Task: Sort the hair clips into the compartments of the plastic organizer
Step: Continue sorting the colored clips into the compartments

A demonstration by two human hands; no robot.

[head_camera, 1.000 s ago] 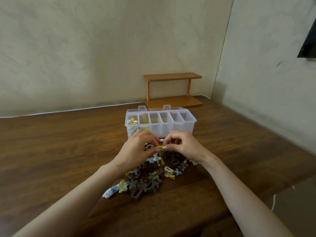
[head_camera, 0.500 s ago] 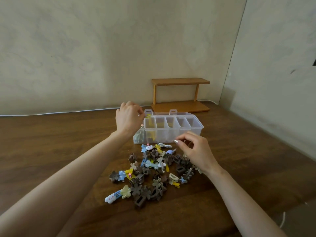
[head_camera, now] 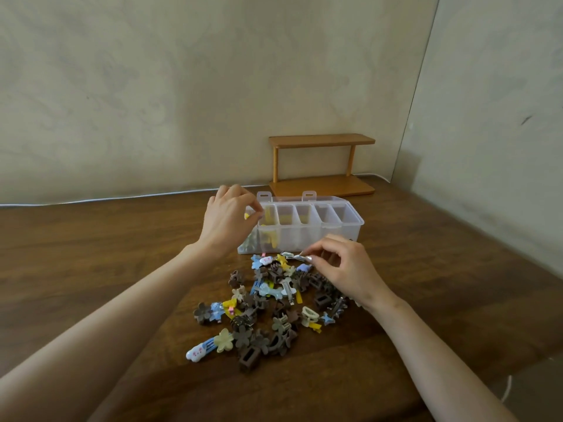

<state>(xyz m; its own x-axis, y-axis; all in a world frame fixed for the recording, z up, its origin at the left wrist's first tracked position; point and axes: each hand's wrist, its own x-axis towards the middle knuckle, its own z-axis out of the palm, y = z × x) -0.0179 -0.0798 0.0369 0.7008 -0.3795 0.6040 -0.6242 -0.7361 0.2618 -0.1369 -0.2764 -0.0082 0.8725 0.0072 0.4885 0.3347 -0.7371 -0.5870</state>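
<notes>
A clear plastic organizer (head_camera: 342, 236) with several compartments stands on the wooden table. Its second compartment from the left holds yellow clips (head_camera: 270, 217). My left hand (head_camera: 228, 219) hovers over the leftmost compartment, its curled fingers pinching a small yellow hair clip (head_camera: 247, 215). In front of the organizer lies a pile of hair clips (head_camera: 268, 303), brown, blue, yellow and cream. My right hand (head_camera: 347, 269) is at the pile's far edge and pinches a slim silver hair clip (head_camera: 297, 256) with thumb and fingertip.
A small two-level wooden shelf (head_camera: 323, 141) stands behind the organizer against the wall. A white cable (head_camera: 122, 198) runs along the table's back edge. The table's right front edge (head_camera: 524, 360) drops off beside my right forearm.
My left hand left the pile and rose to the organizer's left end. My right hand slid to the pile's far edge and pinched a silver clip.
</notes>
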